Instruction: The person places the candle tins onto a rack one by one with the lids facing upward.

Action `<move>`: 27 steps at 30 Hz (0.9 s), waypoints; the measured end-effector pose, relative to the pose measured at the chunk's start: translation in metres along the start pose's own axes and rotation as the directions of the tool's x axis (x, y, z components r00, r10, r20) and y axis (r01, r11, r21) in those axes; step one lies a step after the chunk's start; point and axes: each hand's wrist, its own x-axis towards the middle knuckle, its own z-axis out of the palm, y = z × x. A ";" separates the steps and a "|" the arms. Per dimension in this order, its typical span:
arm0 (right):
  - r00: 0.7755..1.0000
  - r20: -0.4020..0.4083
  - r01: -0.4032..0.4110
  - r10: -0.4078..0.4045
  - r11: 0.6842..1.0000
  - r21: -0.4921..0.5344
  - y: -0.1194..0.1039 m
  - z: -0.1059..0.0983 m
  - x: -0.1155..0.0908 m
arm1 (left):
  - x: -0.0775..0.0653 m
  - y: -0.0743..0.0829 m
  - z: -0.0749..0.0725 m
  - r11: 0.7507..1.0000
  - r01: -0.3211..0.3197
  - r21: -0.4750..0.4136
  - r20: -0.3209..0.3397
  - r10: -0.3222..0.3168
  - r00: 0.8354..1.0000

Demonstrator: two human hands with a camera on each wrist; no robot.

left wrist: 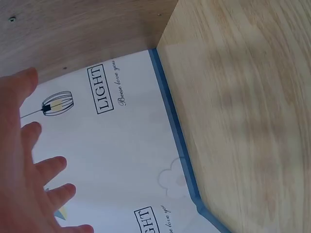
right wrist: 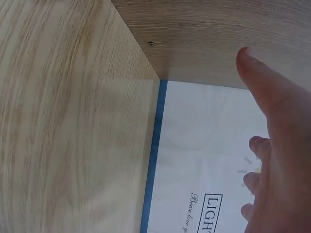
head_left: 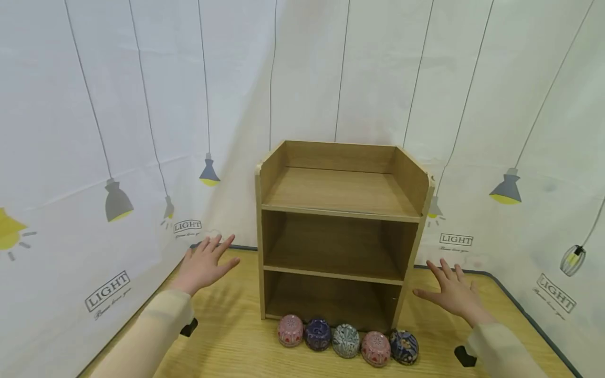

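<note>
A small wooden shelf unit (head_left: 331, 274) stands on the table, its two compartments facing me and a railed top above. In front of its base sits a row of several round patterned tins: a pink tin (head_left: 290, 331) at the left end, a dark blue tin (head_left: 318, 335), a grey-green tin (head_left: 346, 341), another pink tin (head_left: 376, 349) and a navy floral tin (head_left: 404, 347). My left hand (head_left: 203, 266) is held up left of the shelf, fingers spread and holding nothing. On the other side my right hand (head_left: 451, 291) hovers likewise, spread and apart from the shelf.
The wood-grain table (head_left: 227, 341) has a blue edge strip (left wrist: 170, 111). White curtains (head_left: 302, 68) printed with hanging lamps surround it at the back and both sides. Shelf side panels (right wrist: 204, 48) rise beside each hand in the wrist views.
</note>
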 end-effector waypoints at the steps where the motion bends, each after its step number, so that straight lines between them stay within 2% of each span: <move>1: 1.000 -0.004 0.004 -0.004 1.000 0.005 0.001 0.000 0.000 | 0.001 0.001 0.000 1.000 -0.010 -0.001 -0.021 0.010 1.000; 5: 1.000 -0.020 0.011 -0.011 1.000 0.000 0.008 0.005 0.002 | 0.004 0.003 0.000 0.998 -0.047 -0.035 -0.112 0.043 0.993; 7: 1.000 -0.028 0.013 -0.013 1.000 -0.007 0.010 0.006 0.002 | 0.005 0.005 0.000 0.996 -0.054 -0.076 -0.134 0.044 0.990; 14: 0.998 -0.051 0.027 -0.028 1.000 -0.008 0.000 0.002 -0.004 | 0.001 0.017 0.000 0.970 -0.010 -0.241 -0.138 -0.024 0.990; 17: 0.998 -0.052 0.021 -0.022 0.999 -0.031 -0.002 0.001 -0.005 | -0.002 0.024 0.001 0.944 -0.025 -0.330 -0.155 -0.028 0.988; 21: 0.997 -0.068 0.028 -0.032 0.998 -0.051 -0.003 0.003 -0.004 | -0.004 0.034 0.004 0.884 -0.066 -0.463 -0.179 -0.021 0.984; 27: 0.994 -0.096 0.050 -0.055 0.997 -0.057 -0.003 0.006 -0.005 | -0.008 0.045 0.008 0.819 -0.119 -0.562 -0.232 -0.019 0.972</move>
